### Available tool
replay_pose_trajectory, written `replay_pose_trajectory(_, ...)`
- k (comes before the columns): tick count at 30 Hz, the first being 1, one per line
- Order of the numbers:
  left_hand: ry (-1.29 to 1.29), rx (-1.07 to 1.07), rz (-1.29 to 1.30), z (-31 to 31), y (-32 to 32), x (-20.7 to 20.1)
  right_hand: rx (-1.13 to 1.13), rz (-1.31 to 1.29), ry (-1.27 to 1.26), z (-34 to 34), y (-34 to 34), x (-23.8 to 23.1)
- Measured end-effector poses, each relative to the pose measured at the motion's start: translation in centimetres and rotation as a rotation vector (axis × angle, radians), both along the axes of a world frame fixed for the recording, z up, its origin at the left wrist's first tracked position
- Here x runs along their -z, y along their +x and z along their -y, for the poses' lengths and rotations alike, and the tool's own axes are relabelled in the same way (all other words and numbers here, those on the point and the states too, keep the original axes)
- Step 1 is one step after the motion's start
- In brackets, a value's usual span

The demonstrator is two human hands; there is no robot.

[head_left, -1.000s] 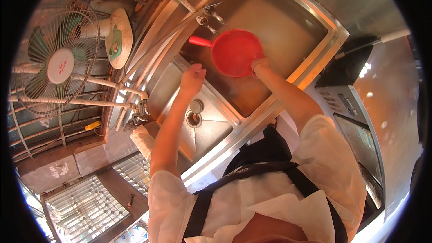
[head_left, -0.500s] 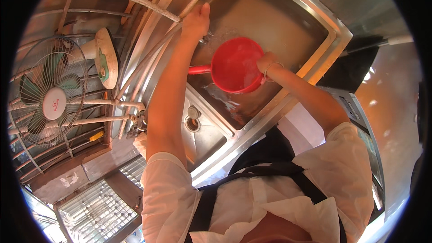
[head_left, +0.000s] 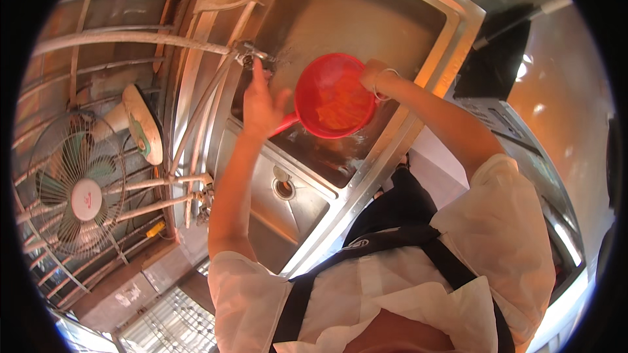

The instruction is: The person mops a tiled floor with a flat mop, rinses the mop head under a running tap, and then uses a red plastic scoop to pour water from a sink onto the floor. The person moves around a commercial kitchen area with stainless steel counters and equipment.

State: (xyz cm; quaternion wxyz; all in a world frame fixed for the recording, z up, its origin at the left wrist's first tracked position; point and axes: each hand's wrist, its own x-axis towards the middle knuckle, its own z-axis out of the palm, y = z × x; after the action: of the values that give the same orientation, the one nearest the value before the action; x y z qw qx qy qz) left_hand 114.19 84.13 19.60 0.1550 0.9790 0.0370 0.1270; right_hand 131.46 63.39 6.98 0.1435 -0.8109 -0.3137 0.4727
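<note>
A red plastic dipper (head_left: 330,85) hangs over the large steel sink basin (head_left: 399,16), its handle pointing to the lower left. My right hand (head_left: 375,77) is closed on the dipper's right rim. Orange patches show at the bottom of the dipper; I cannot tell whether they are food or light through water. My left hand (head_left: 263,106) is open, thumb and fingers apart, just below the metal tap (head_left: 246,53) and over the dipper's handle. Whether its palm touches the handle is hidden.
A smaller steel basin with a round drain (head_left: 284,188) adjoins the large one. To the left, an electric fan (head_left: 86,199) stands by metal bars and pipes (head_left: 131,39). At the right is a stainless steel appliance (head_left: 504,124).
My left hand has come off the tap and opened, moving down toward the dipper's handle. My right hand still holds the dipper, where orange patches now show. The whole view has shifted slightly.
</note>
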Motion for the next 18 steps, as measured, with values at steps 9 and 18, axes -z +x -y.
replay_pose_trajectory(9,-0.905,-0.694,-1.219,0.7,-1.5,5.5,0.532,-0.342,0.030,0.8,-0.9,0.4)
replay_pose_trajectory(18,-1.316,-0.768,-1.146,4.5,-1.8,8.5,0.932,0.554,0.807,12.6,-16.1,-8.5)
